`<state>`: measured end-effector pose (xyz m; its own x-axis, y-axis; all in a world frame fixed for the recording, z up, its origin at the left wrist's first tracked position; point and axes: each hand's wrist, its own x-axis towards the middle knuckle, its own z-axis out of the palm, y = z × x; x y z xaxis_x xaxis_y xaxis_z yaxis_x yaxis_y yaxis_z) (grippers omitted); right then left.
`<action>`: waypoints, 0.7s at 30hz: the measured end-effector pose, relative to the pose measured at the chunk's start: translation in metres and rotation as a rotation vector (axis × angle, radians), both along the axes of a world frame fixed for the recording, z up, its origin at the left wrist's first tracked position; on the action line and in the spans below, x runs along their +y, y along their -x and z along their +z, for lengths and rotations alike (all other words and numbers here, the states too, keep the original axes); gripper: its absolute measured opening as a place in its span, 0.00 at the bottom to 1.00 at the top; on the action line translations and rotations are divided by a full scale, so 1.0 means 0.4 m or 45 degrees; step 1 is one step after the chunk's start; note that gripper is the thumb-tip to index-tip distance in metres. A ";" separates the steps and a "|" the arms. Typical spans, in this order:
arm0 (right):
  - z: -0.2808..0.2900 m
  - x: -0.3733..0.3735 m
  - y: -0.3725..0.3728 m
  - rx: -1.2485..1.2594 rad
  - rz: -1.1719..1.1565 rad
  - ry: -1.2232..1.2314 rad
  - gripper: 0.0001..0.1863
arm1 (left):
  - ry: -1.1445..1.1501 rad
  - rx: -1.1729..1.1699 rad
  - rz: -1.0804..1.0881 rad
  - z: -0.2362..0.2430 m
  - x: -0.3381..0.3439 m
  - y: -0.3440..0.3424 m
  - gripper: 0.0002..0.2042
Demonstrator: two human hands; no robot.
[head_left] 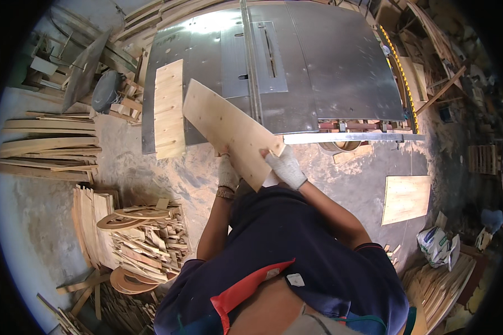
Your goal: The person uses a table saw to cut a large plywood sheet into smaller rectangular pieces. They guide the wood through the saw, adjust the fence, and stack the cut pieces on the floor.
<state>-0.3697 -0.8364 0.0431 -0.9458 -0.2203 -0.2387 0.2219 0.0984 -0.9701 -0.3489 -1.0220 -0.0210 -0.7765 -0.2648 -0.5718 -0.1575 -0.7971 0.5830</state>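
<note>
A pale wooden board (229,131) with small knots is held tilted in front of my body, its far end above a metal saw table (352,61). My left hand (227,172), in a white knit glove, is closed on the board's left edge, with part of the fingers hidden by it. My right hand (286,169), gloved with bare fingertips, grips the opposite edge, its thumb on the upper face. Beside the held board, a second pale board (169,109) lies on the table's left side. A long metal fence (250,61) runs across the tabletop next to a slotted plate (271,56).
A silver rail (352,137) borders the table's near edge. On the floor at left stand a heap of wood offcuts (145,251) and stacked planks (50,146). To the right lie a flat wooden panel (406,200) and a white sack (437,247). Sawdust covers the floor.
</note>
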 end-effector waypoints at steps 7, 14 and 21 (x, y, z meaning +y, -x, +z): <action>-0.105 0.416 -0.075 -0.578 -0.315 0.727 0.30 | 0.813 -0.105 -0.109 -0.035 0.296 -0.020 0.21; -0.166 0.526 -0.203 -0.482 -0.182 -0.117 0.23 | 0.977 -0.028 -0.562 -0.044 0.454 -0.064 0.18; -0.227 0.496 -0.179 -0.368 -0.072 -0.475 0.20 | 1.142 -0.293 -0.693 -0.073 0.434 -0.112 0.29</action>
